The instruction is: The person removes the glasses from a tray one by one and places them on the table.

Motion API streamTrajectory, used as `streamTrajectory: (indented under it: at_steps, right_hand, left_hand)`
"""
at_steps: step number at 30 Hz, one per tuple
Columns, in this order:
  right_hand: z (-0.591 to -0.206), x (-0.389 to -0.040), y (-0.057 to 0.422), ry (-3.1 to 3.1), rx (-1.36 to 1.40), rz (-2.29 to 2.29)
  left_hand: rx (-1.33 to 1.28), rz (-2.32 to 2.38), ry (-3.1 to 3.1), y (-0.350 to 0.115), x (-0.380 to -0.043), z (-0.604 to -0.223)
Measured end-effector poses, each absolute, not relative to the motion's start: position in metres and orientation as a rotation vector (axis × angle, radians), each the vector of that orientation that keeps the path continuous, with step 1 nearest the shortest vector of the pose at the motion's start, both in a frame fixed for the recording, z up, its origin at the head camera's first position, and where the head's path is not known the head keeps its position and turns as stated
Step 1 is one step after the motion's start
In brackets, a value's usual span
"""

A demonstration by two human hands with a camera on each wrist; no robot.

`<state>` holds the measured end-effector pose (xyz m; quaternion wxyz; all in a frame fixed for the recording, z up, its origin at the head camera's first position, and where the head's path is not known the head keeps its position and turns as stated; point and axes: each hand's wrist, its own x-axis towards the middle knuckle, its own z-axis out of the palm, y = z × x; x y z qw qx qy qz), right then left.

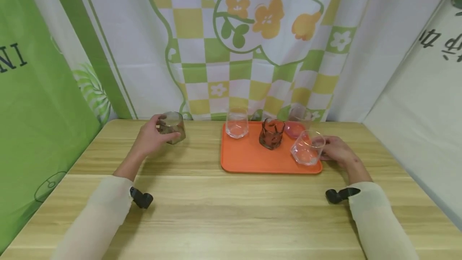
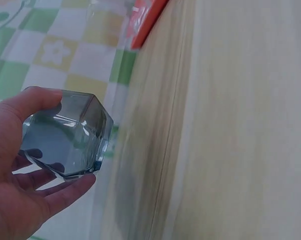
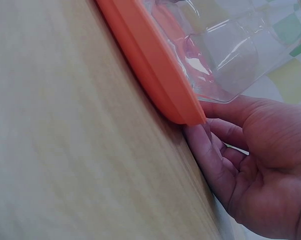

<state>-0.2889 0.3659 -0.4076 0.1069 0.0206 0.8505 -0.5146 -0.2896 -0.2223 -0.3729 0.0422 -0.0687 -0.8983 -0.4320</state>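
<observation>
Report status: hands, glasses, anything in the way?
Left hand gripping gray glass. Right hand at orange tray rim. Possible obstruction: clear glass beside right hand.

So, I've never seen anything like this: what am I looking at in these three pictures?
There's no machine arm here, just a person's bare left hand and right hand. The wide picture comes from a head-worn camera looking forward and down. The other two come from the left wrist camera and right wrist camera, each watching its own hand.

On the wooden table lies an orange tray carrying four glasses: a clear glass, a dark glass, a pinkish glass and a gold-rimmed glass.

The left hand holds a grey tinted glass, away from the tray. The right hand is at the tray's right edge; whether it firmly holds it, I can't tell.
</observation>
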Motion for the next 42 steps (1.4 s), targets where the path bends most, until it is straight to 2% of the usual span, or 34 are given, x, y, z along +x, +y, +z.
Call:
streamTrajectory:
  at_steps: [18,42]
  right_hand:
    - [-0.406,-0.287,0.364,2.508,0.052,-1.547]
    - [-0.406,-0.286,0.365,2.494,0.013,-1.569]
  left_hand:
    - [0.142,-1.293,-2.646,-0.279,-0.311,-0.384]
    - [0.136,-1.35,-2.633,-0.294,-0.309,-0.392]
